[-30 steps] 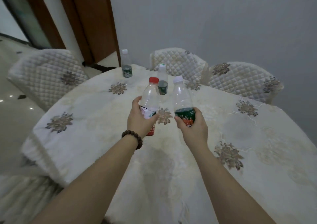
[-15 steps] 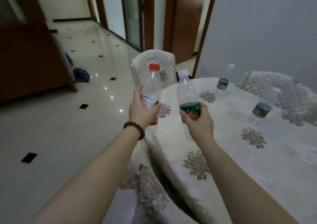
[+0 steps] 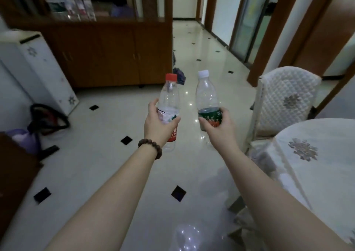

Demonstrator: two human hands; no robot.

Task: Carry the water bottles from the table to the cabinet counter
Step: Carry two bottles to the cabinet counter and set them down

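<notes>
My left hand (image 3: pixel 157 124) grips a clear bottle with a red cap (image 3: pixel 170 95) around its label, upright over the tiled floor. My right hand (image 3: pixel 219 126) holds a clear bottle with a white cap and a green label (image 3: pixel 207 95), also upright. Both are held out in front of me at chest height. The brown wooden cabinet (image 3: pixel 107 54) stands ahead at the upper left; several bottles (image 3: pixel 76 6) stand on its counter. The table (image 3: pixel 324 166) with its white flowered cloth lies at the right edge.
A white appliance (image 3: pixel 32 70) stands left of the cabinet, with a dark bag (image 3: pixel 50 120) and a purple object (image 3: pixel 23 139) on the floor beside it. A quilted chair (image 3: pixel 286 100) stands by the table. A dark cloth heap (image 3: pixel 179 75) lies at the cabinet's corner. A hallway runs back.
My view has swung left, away from the table and toward the cabinet. Both hands still hold their bottles in front of me; the bottles left on the table are out of view.
</notes>
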